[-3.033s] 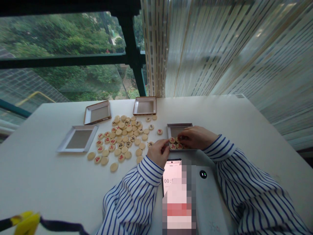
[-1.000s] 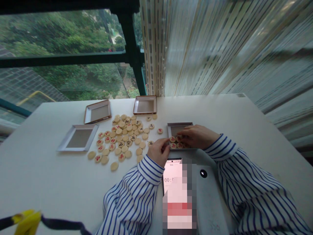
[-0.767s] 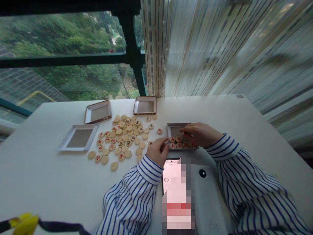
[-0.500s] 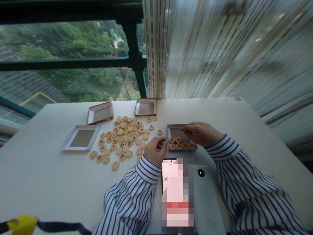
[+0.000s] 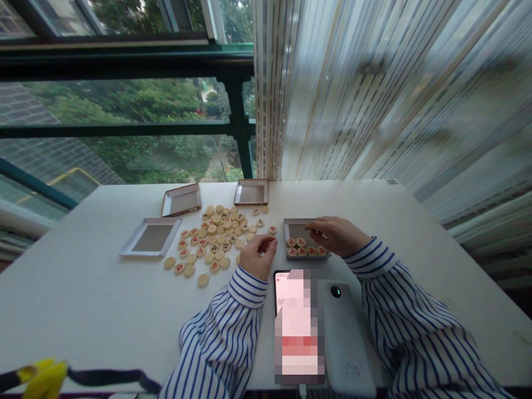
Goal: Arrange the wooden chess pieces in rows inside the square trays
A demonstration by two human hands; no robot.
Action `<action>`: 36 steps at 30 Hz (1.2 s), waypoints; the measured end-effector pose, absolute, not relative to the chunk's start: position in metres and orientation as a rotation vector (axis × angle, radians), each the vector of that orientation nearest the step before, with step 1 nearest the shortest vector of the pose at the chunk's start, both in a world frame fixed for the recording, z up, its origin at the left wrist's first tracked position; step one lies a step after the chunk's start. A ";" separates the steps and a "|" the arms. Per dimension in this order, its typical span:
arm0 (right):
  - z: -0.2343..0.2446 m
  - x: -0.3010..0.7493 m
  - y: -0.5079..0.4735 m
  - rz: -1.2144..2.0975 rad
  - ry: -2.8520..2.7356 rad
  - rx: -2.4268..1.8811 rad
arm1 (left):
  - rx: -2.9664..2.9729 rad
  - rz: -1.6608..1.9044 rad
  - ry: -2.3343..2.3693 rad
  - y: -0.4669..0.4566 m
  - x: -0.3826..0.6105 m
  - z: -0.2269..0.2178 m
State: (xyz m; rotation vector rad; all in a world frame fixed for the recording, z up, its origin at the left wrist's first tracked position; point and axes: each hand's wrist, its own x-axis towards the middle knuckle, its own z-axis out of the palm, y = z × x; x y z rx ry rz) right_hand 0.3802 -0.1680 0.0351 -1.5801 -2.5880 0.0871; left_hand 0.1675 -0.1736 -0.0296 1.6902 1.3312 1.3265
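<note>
My left hand [image 5: 256, 259] hovers at the right edge of a spread of round wooden xiangqi pieces [image 5: 216, 228], some with red or black characters, many blank side up. Its thumb and index finger curl together in a pinch; what lies between them, if anything, is hidden. My right hand [image 5: 337, 236] reaches over the right side of a shallow box [image 5: 296, 228], fingers bent down and pressed together, the fingertips hiding whatever they hold. Several red-lettered pieces [image 5: 301, 251] sit in the near part of this box. A single red piece [image 5: 272, 229] lies just left of the box.
Three more open boxes stand around the pile: one at left [image 5: 153, 238], one at back left [image 5: 181, 200], one at the back [image 5: 251, 193]. A phone [image 5: 296, 321] and a white power bank [image 5: 349, 338] lie nearest me. A striped curtain [image 5: 353, 88] hangs behind.
The camera view has tilted up and shifted slightly. Both hands stay near the same places, with the right hand still over the box. The pieces in the box look the same.
</note>
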 end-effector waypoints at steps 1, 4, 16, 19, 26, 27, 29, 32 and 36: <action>0.034 0.381 -0.169 0.099 -2.593 -1.593 | 1.695 1.320 1.332 -0.175 0.166 -0.029; 0.032 0.382 -0.172 0.115 -2.599 -1.609 | 1.706 1.289 1.322 -0.181 0.160 -0.024; 0.040 0.377 -0.183 0.055 -2.565 -1.564 | 1.818 1.215 1.279 -0.203 0.137 -0.014; 0.042 0.374 -0.184 0.033 -2.573 -1.556 | 1.868 1.177 1.278 -0.207 0.130 -0.013; 0.050 0.361 -0.185 0.029 -2.618 -1.481 | 1.936 1.200 1.301 -0.215 0.111 -0.006; 0.052 0.358 -0.184 0.027 -2.632 -1.479 | 1.930 1.214 1.316 -0.215 0.108 -0.006; 0.057 0.354 -0.183 0.008 -2.660 -1.485 | 1.913 1.249 1.349 -0.215 0.101 -0.005; 0.063 0.350 -0.181 -0.032 -2.675 -1.498 | 1.892 1.285 1.393 -0.213 0.091 -0.004; 0.070 0.349 -0.177 -0.047 -2.691 -1.481 | 1.873 1.327 1.433 -0.208 0.076 -0.001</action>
